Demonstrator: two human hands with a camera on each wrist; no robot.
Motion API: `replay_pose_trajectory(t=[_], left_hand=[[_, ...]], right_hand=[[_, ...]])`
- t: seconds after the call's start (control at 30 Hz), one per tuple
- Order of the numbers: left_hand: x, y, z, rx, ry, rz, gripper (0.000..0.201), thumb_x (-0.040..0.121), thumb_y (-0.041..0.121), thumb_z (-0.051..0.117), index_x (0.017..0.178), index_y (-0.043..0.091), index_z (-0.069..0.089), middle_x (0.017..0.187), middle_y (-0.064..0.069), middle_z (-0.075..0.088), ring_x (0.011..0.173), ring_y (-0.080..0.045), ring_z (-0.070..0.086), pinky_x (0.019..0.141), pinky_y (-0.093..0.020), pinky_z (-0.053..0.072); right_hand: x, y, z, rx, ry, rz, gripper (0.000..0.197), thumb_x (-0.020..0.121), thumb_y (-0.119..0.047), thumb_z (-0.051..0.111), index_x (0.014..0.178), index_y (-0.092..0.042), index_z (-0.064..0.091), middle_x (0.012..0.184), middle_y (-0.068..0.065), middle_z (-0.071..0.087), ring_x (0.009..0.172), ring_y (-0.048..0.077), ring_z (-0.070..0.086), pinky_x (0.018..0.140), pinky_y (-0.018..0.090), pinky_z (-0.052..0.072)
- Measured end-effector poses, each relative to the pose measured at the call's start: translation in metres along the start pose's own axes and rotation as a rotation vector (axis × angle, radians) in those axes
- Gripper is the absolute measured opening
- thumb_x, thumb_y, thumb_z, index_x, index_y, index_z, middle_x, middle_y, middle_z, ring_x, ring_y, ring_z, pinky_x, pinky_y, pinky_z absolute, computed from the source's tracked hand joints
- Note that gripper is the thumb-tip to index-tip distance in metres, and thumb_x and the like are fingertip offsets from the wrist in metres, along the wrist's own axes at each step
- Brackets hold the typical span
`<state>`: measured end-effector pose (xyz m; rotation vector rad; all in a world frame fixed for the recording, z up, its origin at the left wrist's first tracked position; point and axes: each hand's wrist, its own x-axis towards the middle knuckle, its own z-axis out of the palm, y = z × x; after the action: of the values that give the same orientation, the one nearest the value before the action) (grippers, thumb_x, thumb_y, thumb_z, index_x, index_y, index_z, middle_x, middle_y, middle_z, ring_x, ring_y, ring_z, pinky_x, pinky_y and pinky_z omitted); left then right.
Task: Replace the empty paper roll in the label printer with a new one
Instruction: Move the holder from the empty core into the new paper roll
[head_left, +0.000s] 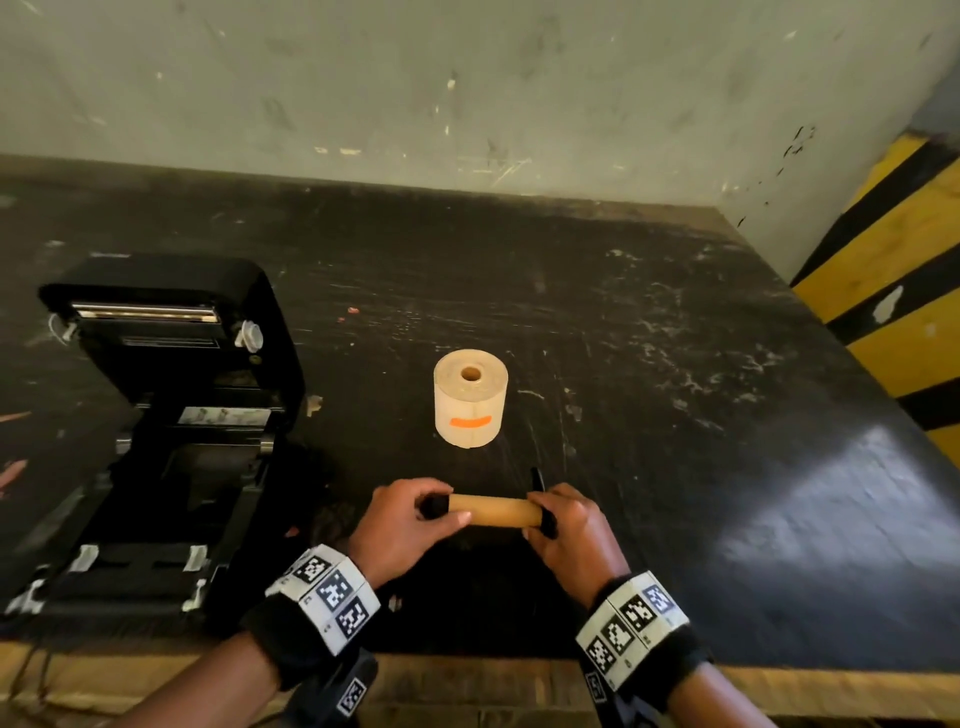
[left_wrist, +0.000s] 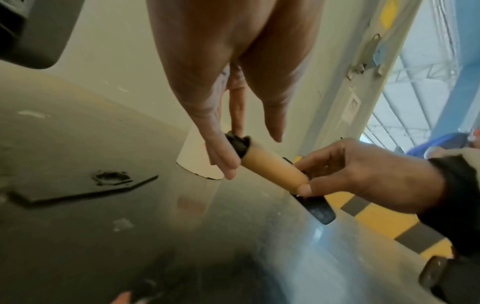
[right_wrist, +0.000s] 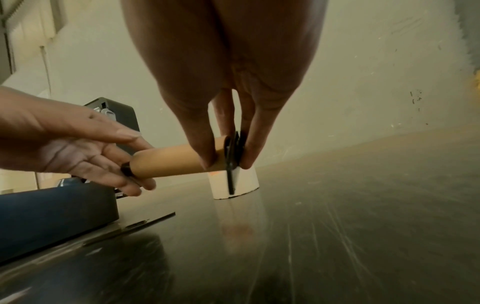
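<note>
The empty cardboard core (head_left: 493, 510) is held level just above the black counter (head_left: 675, 415), between the open label printer (head_left: 156, 415) and the front edge. It is still carried on a black spindle (right_wrist: 127, 169), whose ends stick out from both sides of the tube.

The left hand (head_left: 400, 525) is closed around the left end; its thumb and fingers pinch the core and the black spindle tip there. The right hand (head_left: 569, 527) pinches the right end, where a flat black flange (right_wrist: 232, 160) is gripped between thumb and fingers (right_wrist: 207, 156), as the right wrist view shows.

The new paper roll (head_left: 470, 397) stands on its end on the counter, a little behind the hands and apart from them, with an orange mark on its side. The printer lid is raised and the roll bay looks empty.

The core is judged to be very light and rather stiff, but a hard squeeze in the middle could dent the thin cardboard. It is better taken near its ends, as it is now. To separate the parts, the tube should probably be held by one hand while the spindle is drawn out by the flange with the other.

The new roll is likely to be much heavier and its outer wraps may loosen, so it should be grasped around the whole side, not by the loose paper edge.
</note>
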<state>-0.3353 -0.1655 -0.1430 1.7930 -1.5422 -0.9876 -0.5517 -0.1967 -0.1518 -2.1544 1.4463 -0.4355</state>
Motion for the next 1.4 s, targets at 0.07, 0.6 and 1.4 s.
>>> replay_pose_trajectory(t=[0.07, 0.6, 1.4], left_hand=[[0.002, 0.000, -0.001, 0.005, 0.028, -0.010, 0.044, 0.072, 0.040, 0.074, 0.112, 0.027, 0.062, 0.093, 0.007, 0.064, 0.086, -0.009, 0.061, 0.082, -0.026, 0.051], [0.014, -0.002, -0.044, -0.034, -0.001, 0.017, 0.022, 0.071, 0.011, 0.077, 0.090, 0.016, 0.066, 0.085, -0.007, 0.070, 0.069, -0.018, 0.072, 0.073, -0.041, 0.060], [0.032, -0.036, -0.018, 0.327, -0.119, -0.018, 0.029, 0.074, 0.033, 0.072, 0.101, 0.025, 0.063, 0.102, 0.008, 0.065, 0.099, -0.009, 0.059, 0.090, -0.036, 0.050]], right_hand=[[0.001, -0.001, 0.001, 0.001, 0.019, -0.012, 0.043, 0.084, -0.020, 0.065, 0.127, -0.018, 0.057, 0.120, -0.002, 0.056, 0.100, 0.012, 0.060, 0.092, 0.022, 0.049], [0.013, 0.035, -0.022, 0.000, 0.009, 0.073, 0.026, 0.080, -0.008, 0.066, 0.104, -0.019, 0.071, 0.101, 0.002, 0.063, 0.094, 0.021, 0.062, 0.084, 0.028, 0.048], [0.031, 0.017, 0.006, -0.067, -0.409, 0.180, 0.042, 0.081, -0.029, 0.068, 0.122, -0.031, 0.057, 0.126, 0.001, 0.054, 0.112, 0.017, 0.055, 0.098, 0.035, 0.047]])
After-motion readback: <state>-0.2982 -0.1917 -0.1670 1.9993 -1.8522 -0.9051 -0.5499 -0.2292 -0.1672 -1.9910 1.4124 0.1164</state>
